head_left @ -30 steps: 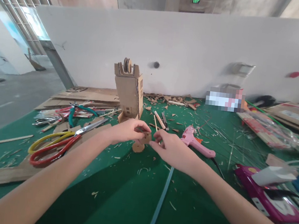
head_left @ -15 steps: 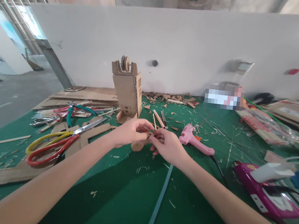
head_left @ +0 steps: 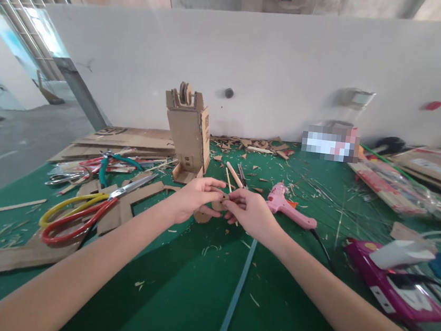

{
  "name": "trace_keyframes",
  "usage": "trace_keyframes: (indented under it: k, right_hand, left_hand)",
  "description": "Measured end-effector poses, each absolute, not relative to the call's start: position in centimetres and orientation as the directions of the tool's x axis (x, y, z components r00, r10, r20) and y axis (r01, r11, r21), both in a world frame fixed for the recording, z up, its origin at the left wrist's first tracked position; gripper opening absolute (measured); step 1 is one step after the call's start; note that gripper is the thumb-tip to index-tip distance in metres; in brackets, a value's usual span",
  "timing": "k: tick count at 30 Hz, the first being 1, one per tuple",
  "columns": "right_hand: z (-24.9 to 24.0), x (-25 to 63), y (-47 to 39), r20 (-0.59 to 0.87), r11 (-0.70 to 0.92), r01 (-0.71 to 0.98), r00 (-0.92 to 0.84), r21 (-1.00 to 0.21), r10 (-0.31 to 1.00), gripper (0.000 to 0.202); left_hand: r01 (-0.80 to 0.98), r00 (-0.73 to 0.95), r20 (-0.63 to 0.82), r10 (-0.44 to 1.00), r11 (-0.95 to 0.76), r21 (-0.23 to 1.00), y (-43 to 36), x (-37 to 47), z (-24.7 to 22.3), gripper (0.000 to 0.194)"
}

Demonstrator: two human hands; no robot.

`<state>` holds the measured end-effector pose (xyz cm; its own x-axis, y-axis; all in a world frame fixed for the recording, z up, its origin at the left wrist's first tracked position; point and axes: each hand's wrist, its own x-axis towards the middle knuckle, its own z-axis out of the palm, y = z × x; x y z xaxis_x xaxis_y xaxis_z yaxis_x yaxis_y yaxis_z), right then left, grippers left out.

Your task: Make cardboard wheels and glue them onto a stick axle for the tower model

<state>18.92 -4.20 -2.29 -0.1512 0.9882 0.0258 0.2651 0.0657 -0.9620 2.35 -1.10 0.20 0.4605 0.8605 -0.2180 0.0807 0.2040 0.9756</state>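
My left hand and my right hand meet over the middle of the table. Between their fingertips is a small cardboard piece, pinched from both sides and partly covered by the fingers. Just under my left hand, a cardboard disc lies on the green tabletop. A thin wooden stick points up beyond the fingertips; whether a finger touches it I cannot tell. Behind my left hand stands a cardboard tower with a cardboard pulley wheel at its top.
Large scissors with red and yellow handles lie on cardboard at left, near green-handled pliers. To the right are a pink glue gun and a purple power strip. A blue strip lies in front; cardboard scraps litter the back.
My fingers have shifted slightly around the small cardboard piece, with the left fingers a little more spread. The things on the table lie as before.
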Motion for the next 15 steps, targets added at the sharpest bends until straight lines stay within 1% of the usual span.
trace_keyframes:
  k: [4,8,11,13,15]
  right_hand:
    - [-2.0,18.9,-4.2,0.008,0.054,0.279,-0.164,-0.959,0.987,0.002]
    - [-1.9,18.7,-4.2,-0.003,0.045,0.298,-0.159,-0.953,0.987,0.005]
    - [-2.0,18.6,-4.2,-0.002,0.05,0.308,-0.166,-0.95,0.986,0.004]
    - [-2.1,18.8,-4.1,0.01,0.062,0.322,-0.162,-0.945,0.987,0.003]
    - [-2.3,19.0,-4.0,-0.011,0.046,0.354,-0.158,-0.934,0.987,0.002]
  left_hand:
    - [0.082,0.453,-0.243,0.858,0.232,0.969,-0.9,2.2,-0.1,0.027]
    - [0.163,0.436,-0.204,0.877,0.146,0.976,-0.6,2.2,-1.0,0.028]
    - [0.211,0.457,-0.165,0.874,0.073,0.975,-0.5,2.5,-1.4,0.029]
    - [0.278,0.471,-0.152,0.869,0.018,0.96,-0.6,2.5,-1.0,0.035]
    - [0.384,0.476,-0.144,0.867,-0.057,0.922,-0.6,2.0,0.5,0.049]
